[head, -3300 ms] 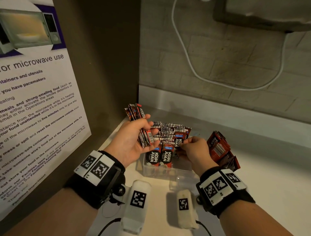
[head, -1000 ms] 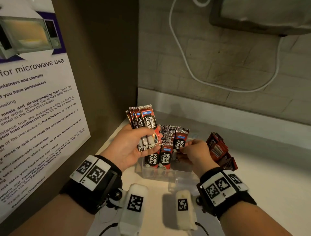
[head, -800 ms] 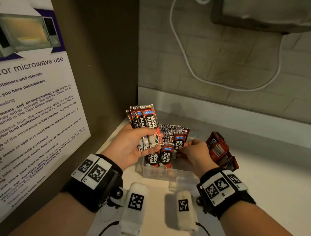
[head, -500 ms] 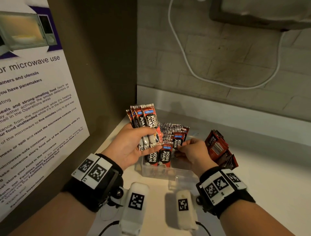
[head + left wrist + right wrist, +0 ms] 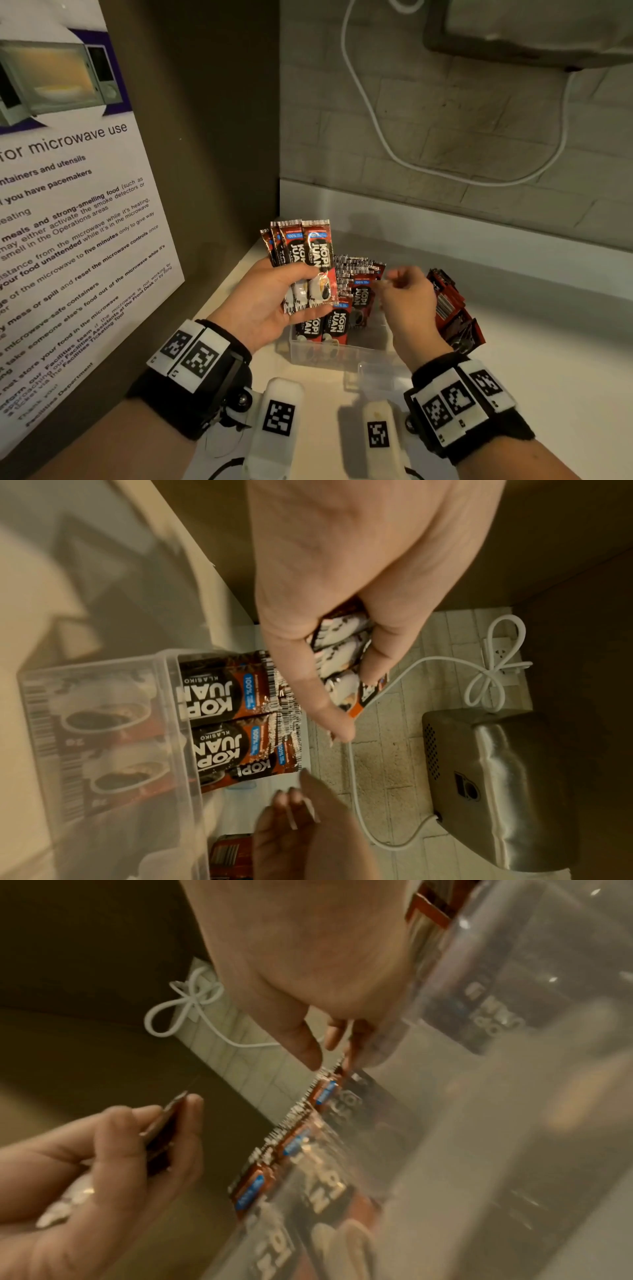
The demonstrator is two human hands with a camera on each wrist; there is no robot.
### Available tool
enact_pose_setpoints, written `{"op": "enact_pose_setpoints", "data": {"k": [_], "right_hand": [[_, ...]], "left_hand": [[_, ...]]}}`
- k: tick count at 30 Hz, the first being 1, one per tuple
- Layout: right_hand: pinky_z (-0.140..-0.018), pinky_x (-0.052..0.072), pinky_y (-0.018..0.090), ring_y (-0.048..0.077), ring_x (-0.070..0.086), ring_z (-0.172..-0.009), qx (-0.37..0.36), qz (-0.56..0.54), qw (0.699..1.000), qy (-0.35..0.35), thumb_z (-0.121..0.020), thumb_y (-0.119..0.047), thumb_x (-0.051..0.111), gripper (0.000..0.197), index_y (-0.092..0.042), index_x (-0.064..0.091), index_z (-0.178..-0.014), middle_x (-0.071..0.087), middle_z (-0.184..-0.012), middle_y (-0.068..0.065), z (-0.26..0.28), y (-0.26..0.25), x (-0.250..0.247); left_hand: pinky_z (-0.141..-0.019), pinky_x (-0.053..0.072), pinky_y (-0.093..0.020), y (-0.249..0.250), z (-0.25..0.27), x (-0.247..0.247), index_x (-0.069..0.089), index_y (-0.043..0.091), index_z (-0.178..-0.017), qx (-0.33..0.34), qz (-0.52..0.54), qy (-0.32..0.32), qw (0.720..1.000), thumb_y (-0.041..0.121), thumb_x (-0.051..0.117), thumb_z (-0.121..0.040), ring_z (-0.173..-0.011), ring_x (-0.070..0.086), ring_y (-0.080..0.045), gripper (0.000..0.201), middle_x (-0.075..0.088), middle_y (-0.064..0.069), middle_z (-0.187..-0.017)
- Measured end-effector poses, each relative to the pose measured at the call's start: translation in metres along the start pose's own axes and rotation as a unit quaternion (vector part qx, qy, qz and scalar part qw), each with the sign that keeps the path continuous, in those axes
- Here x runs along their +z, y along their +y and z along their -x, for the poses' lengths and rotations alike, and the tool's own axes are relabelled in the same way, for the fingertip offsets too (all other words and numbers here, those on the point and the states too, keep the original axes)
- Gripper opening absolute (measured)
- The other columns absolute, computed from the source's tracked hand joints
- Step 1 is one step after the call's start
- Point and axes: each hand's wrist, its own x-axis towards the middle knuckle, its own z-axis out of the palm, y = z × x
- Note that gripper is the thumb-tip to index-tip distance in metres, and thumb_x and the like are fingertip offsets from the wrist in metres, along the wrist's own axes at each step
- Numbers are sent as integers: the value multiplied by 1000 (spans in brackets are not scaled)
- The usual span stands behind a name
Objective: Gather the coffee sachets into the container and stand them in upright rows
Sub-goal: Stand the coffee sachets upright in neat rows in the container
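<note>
Left hand: the fingers and thumb curl round a fanned bundle of coffee sachets, held upright at centre frame in the head view, printed faces toward the camera. The bundle sits above the left end of the container.

Right hand: the fingers are loosely curled and hold nothing. The fingertips hover just above the top edges of the sachets in the container, to the right of the left hand. Whether they touch those edges cannot be told; the right wrist view is blurred.

The container is clear plastic and stands on the white tabletop at lower centre of the head view. Inside it, sachets stand upright in rows, their tops above the rim.

A loose pile of sachets lies on the tabletop just right of the container, behind the right wrist.

A microwave notice fills the left of the head view. A white cable loops across the tiled wall at upper right, running to a metal wall-mounted unit.
</note>
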Motion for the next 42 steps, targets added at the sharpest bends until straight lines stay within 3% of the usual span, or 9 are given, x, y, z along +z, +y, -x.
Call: {"op": "enact_pose_setpoints", "data": {"k": [2,5,9,12,16,20,26,33,42], "right_hand": [[-48,44,17,4,49,-52,-40,-47,998,-12,-85,-5,66,11,-8,57,-88,54,-72,1,11,-20,-4],[-48,38,19,3,48,-47,-24,-114,986,-116,-88,-14,65,6,-11,60,-85,57,-63,-6,28,-46,-9],[-38,34,12,0,48,-39,-30,-103,969,-221,-89,-4,61,2,-3,63,-90,59,-59,-4,42,-59,-13],[-37,33,14,3,44,-37,-44,-78,974,-210,-87,5,60,4,2,62,-85,56,-62,9,39,-55,-14],[-37,40,20,9,51,-40,-18,-73,990,-117,-86,7,61,14,-4,60,-77,61,-61,8,22,-43,-19],[-50,54,30,20,63,-54,36,-30,999,-25,-87,7,59,19,-6,55,-74,64,-71,14,5,-21,-25],[-69,59,45,31,69,-67,113,63,987,-98,-86,8,59,24,-7,52,-69,68,-80,22,-5,3,-14],[-71,58,54,39,69,-79,109,83,986,-93,-78,8,68,28,-10,54,-63,68,-81,23,-12,15,-1],[-71,59,48,34,70,-75,102,68,989,-86,-81,7,66,24,-9,55,-67,69,-82,21,-15,25,0]], "left_hand": [[-50,57,-32,-2,0,1,64,9,-104,1,-9,-10,1000,0,66,-84,-73,73,-25,22,74,-14,-93],[-50,56,-31,-5,0,5,66,13,-101,8,-25,-25,999,0,68,-83,-79,71,-25,22,74,-13,-97],[-49,54,-27,-9,1,10,69,15,-98,20,-38,-35,998,2,69,-82,-79,71,-21,21,74,-9,-92],[-48,54,-26,-11,2,12,69,15,-99,21,-40,-33,998,5,71,-81,-82,70,-22,21,74,-9,-93],[-48,54,-27,-9,2,9,68,16,-99,20,-9,-21,1000,10,69,-85,-80,73,-21,16,75,-7,-90],[-52,58,-31,-1,0,2,67,12,-104,17,39,14,999,10,57,-93,-80,71,-20,15,70,-10,-94],[-50,57,-31,4,0,0,59,7,-108,21,41,22,999,5,56,-93,-79,68,-23,16,69,-14,-90],[-49,55,-28,0,1,-3,61,6,-116,27,10,29,999,4,67,-85,-86,71,-25,32,72,-13,-105],[-49,55,-28,-8,0,-1,65,9,-106,20,2,22,1000,3,70,-82,-83,70,-23,25,72,-12,-101]]}}
